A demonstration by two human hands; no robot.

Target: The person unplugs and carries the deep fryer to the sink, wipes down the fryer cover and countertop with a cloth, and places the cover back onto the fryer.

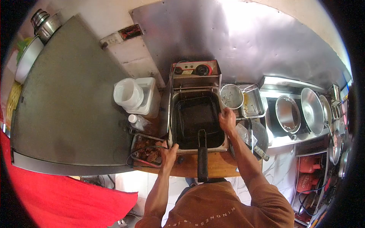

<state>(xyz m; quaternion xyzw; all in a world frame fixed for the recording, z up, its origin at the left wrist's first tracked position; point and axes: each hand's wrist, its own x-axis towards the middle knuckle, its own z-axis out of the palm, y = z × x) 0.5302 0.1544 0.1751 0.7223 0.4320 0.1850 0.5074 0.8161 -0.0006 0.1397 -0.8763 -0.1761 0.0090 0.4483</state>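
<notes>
A deep fryer [224, 142] with dark oil stands on the wooden counter, its control box [192, 69] at the back. A basket lies in the oil, and its black handle [203, 161] points toward me. My left hand [168, 152] is at the fryer's front left edge, beside a tray of browned food pieces [147, 150]. On the fryer's right rim rests my right hand [227, 121], its fingers closed around the edge.
White plastic tubs [129, 93] and a capped bottle [138, 122] stand left of the fryer. To the right are a strainer [231, 96], a metal tray [252, 104], a dark pan [260, 136] and several pans on the stove [279, 136]. Red cylinders [308, 183] sit lower right.
</notes>
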